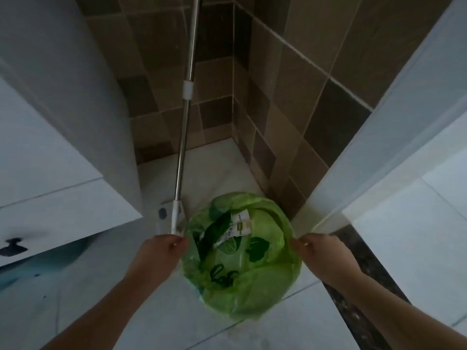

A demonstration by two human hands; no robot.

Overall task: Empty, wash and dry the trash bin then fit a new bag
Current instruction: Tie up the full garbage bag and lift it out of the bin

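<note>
Looking straight down now at a green plastic bag (242, 261) sitting on the pale tiled floor (156, 311), near the middle of the view. Its mouth is spread wide in a rough circle, and whether a bin stands inside or under it, I cannot tell; only the green plastic shows. Down in the bag lie crumpled wrappers (236, 229), some white, some dark green, one printed with a lime slice.

The left hand (161, 248) is at the bag's left edge, fingers curled and pinching the plastic rim. The right hand (316, 251) does the same on the right edge, fingertips closed on the plastic. Both forearms reach in from the near side, bare.

Just left of the bag and a little farther off, a mop (185, 117) stands in the corner, its metal pole leaning up against the brown tiled wall (290, 84), its white base on the floor touching or almost touching the bag's far-left edge.

On the left hangs a white cabinet (50, 152) with a dark knob (12, 246) on a lower drawer. On the right, a white door frame (379, 147) runs down to a dark speckled threshold (364, 269), which passes beneath the right forearm
</note>
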